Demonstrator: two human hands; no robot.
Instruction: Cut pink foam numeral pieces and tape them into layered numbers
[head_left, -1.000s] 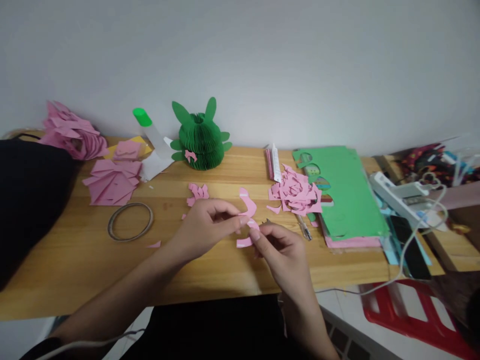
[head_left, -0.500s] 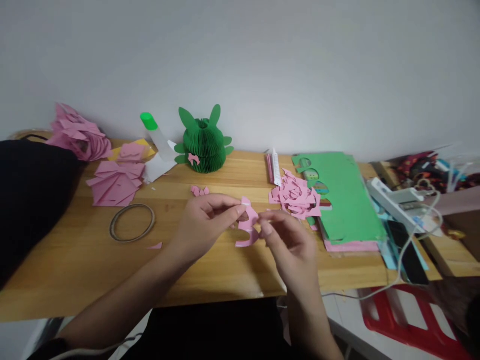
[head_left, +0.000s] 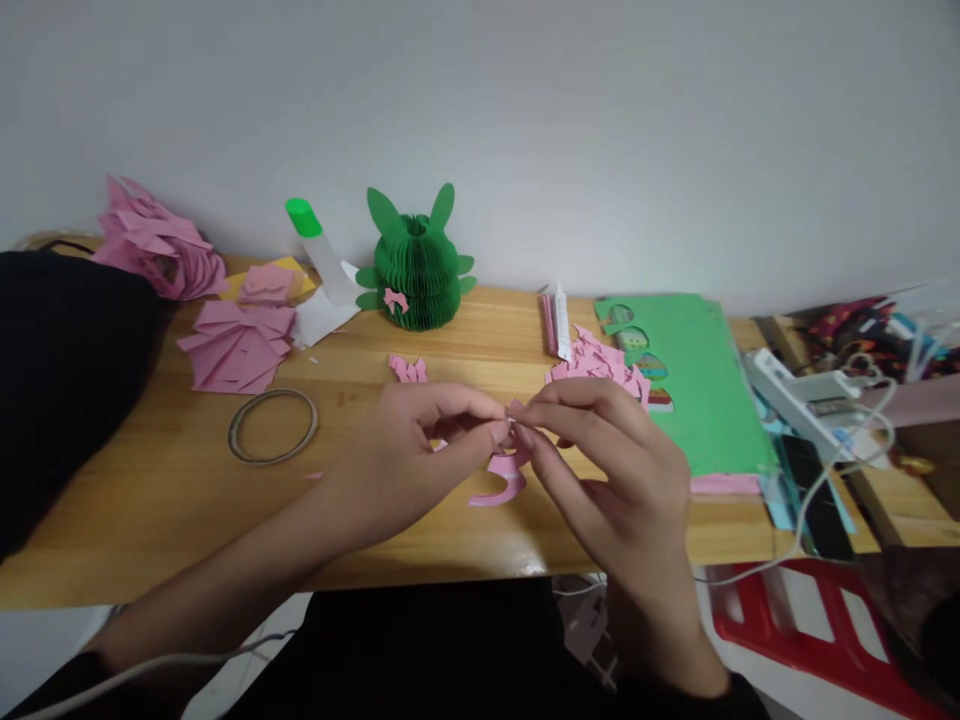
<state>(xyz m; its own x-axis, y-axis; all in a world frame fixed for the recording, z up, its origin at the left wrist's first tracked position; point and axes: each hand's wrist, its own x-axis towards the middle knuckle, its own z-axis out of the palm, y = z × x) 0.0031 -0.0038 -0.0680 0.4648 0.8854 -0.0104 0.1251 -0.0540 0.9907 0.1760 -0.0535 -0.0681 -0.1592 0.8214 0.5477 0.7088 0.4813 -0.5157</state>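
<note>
Between my two hands is a pink paper cutout [head_left: 506, 482] with a curved lower strip hanging below my fingers. My left hand [head_left: 431, 440] pinches its upper part between thumb and forefinger. Close against it, my right hand [head_left: 607, 455] pinches the same spot, and the fingertips of both hands nearly meet. The fingers hide most of the cutout's top. Just behind my left hand lie small pink paper bows [head_left: 407, 369]. Farther back stands a green honeycomb paper figure [head_left: 418, 275] with leaf-shaped ears and a pink bow on its side.
Pink scraps [head_left: 592, 360] are heaped behind my right hand, beside a white tube [head_left: 562, 322] and green card sheets [head_left: 694, 390]. A tape roll [head_left: 273, 427], folded pink paper [head_left: 240, 347] and a green-capped glue bottle [head_left: 319, 245] are on the left. A power strip [head_left: 795, 405] trails cables at right.
My right hand has moved up and left to the top of the cutout, beside my left fingertips. The cutout's upper part is now mostly covered. The view has shifted slightly.
</note>
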